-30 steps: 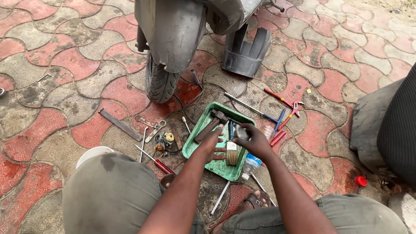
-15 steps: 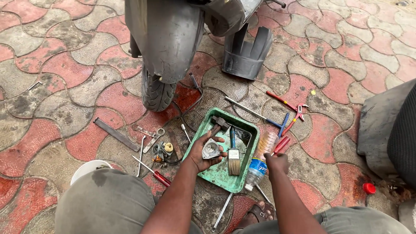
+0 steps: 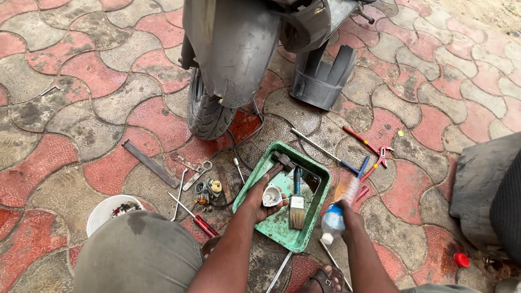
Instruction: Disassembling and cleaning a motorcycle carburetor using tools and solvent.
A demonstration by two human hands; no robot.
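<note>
Over the green tray [image 3: 255, 190] on the paved ground, the left hand [image 3: 262, 202] cupped a small whitish cup-shaped part [image 3: 272, 196], fingers curled around it so its open side faced up. The right hand [image 3: 347, 216], just beside the tray's right edge, was closed around a clear plastic bottle [image 3: 337, 209] with a blue label, tilted so its white-capped end pointed down and toward the person; the bottle looked blurred, so its exact angle could not be told.

Inside the tray lay a paintbrush [image 3: 296, 205] with a blue handle, close to the held part, and a hammer [image 3: 278, 163] rested across the far corner. Some dark liquid seemed to sit along the tray's right side.

Judged from this, the step was wetting or rinsing the part. It would go best with the part kept low over the tray, so anything spilled landed inside the rim and not on the paving. The bottle's mouth should come close above the cup before tipping, with a slow, small pour. The left grip needed to stay firm yet leave the opening uncovered. The brush lay within easy reach for scrubbing afterwards. Screwdrivers [image 3: 202, 221] and spanners [image 3: 196, 172] lay to the left, near a scooter's rear wheel [image 3: 205, 113].
</note>
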